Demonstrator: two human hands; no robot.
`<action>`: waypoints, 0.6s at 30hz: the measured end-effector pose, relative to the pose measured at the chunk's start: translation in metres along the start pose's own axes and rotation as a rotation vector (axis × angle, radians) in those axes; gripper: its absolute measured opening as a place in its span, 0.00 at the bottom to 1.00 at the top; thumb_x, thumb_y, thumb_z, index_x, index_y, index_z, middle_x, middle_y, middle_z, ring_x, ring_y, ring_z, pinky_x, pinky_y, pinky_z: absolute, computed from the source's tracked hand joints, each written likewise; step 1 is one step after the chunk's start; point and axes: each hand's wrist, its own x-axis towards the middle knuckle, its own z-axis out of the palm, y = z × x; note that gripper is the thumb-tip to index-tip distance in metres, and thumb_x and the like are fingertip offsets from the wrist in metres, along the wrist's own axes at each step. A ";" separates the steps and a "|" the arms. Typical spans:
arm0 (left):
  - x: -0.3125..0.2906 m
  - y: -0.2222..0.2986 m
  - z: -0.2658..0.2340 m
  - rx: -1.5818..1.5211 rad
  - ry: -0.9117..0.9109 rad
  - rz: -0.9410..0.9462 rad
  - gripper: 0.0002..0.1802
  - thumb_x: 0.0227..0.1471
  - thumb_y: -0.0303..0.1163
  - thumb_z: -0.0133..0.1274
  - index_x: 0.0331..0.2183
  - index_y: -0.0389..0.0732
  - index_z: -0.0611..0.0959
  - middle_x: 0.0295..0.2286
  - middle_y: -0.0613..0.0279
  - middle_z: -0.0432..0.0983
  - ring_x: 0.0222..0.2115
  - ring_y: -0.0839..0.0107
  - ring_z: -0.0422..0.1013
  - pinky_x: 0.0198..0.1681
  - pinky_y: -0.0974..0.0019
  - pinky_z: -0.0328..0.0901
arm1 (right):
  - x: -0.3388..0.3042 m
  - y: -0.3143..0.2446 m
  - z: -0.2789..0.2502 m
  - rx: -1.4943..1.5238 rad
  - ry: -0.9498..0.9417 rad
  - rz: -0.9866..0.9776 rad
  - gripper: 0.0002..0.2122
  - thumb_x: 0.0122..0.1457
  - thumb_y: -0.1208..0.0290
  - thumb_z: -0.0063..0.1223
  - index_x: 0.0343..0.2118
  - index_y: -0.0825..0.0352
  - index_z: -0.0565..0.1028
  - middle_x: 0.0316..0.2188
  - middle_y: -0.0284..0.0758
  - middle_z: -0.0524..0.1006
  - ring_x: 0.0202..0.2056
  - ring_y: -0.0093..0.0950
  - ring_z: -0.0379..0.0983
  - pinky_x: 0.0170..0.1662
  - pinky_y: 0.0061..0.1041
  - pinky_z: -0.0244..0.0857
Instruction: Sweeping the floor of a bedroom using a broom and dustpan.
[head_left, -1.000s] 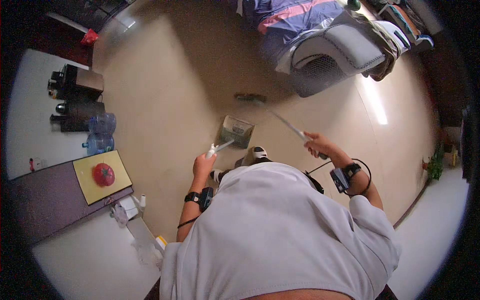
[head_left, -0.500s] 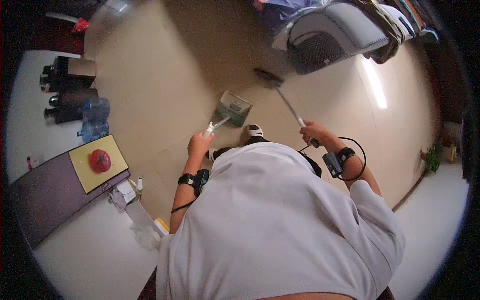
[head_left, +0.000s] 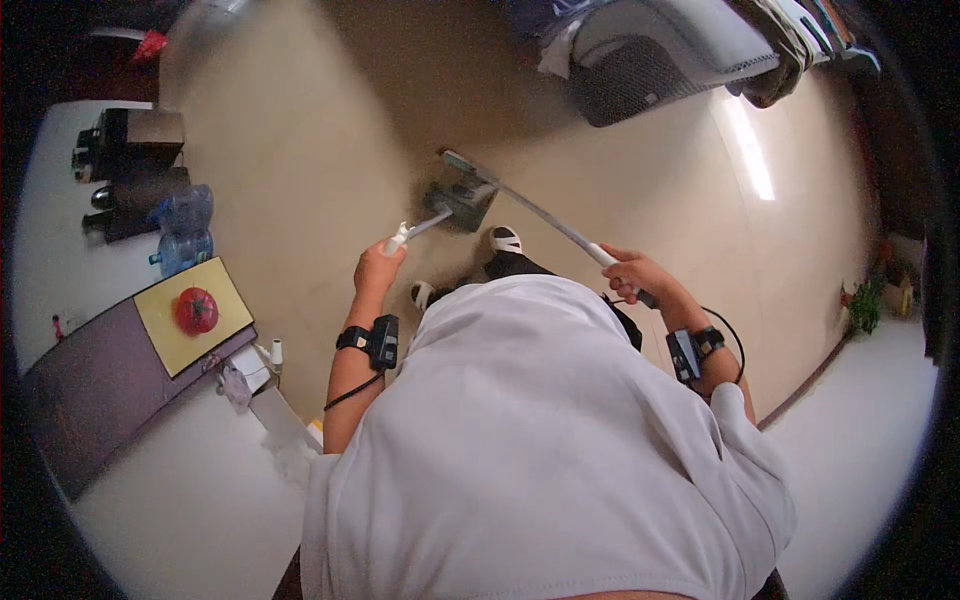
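My left hand [head_left: 379,266] is wrapped round the white upper end of a dustpan handle. The grey-green dustpan [head_left: 472,208] rests on the floor in front of my feet. My right hand [head_left: 640,277] grips the long grey and white handle of a broom [head_left: 545,215]. That handle slants away to the left, and the broom head [head_left: 468,166] lies across the far edge of the dustpan, partly hiding it. Whether the bristles touch the pan I cannot tell. Each wrist carries a strapped black device with a cable.
A grey chair-like piece with black mesh [head_left: 650,70] stands far right. Along the left are black appliances [head_left: 140,165], clear blue water bottles [head_left: 184,245] and a purple-grey cabinet [head_left: 90,400] with a red tomato picture [head_left: 196,311]. A green plant [head_left: 864,305] is at the right wall.
The broom head has swung left from beside the chair-like piece to the dustpan. My right hand has shifted slightly along with it. My left hand has moved a little left and farther away.
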 end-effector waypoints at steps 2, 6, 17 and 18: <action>0.002 -0.004 0.006 0.022 0.009 -0.008 0.25 0.46 0.51 0.53 0.44 0.51 0.81 0.35 0.50 0.78 0.36 0.52 0.74 0.39 0.54 0.68 | -0.012 0.000 -0.006 0.001 0.070 -0.002 0.32 0.56 0.75 0.47 0.64 0.56 0.51 0.19 0.25 0.64 0.14 0.14 0.57 0.14 0.17 0.53; 0.000 -0.002 0.009 0.062 0.045 -0.020 0.24 0.45 0.52 0.53 0.43 0.50 0.81 0.35 0.50 0.78 0.37 0.52 0.74 0.39 0.53 0.68 | -0.009 0.008 -0.021 -0.008 0.219 -0.036 0.30 0.56 0.75 0.46 0.63 0.55 0.55 0.18 0.25 0.64 0.14 0.16 0.58 0.15 0.19 0.57; -0.062 -0.029 0.002 0.028 -0.037 -0.075 0.21 0.45 0.49 0.55 0.41 0.51 0.82 0.34 0.53 0.79 0.36 0.54 0.75 0.39 0.54 0.68 | 0.041 0.059 -0.044 0.345 -0.059 -0.020 0.09 0.60 0.74 0.45 0.42 0.66 0.64 0.19 0.38 0.70 0.15 0.30 0.67 0.15 0.30 0.64; -0.068 -0.031 0.002 0.029 -0.049 -0.089 0.22 0.45 0.49 0.55 0.41 0.50 0.82 0.34 0.53 0.79 0.36 0.53 0.75 0.40 0.54 0.68 | 0.046 0.063 -0.044 0.251 -0.084 0.003 0.08 0.62 0.72 0.43 0.41 0.68 0.64 0.23 0.40 0.71 0.19 0.33 0.70 0.15 0.31 0.65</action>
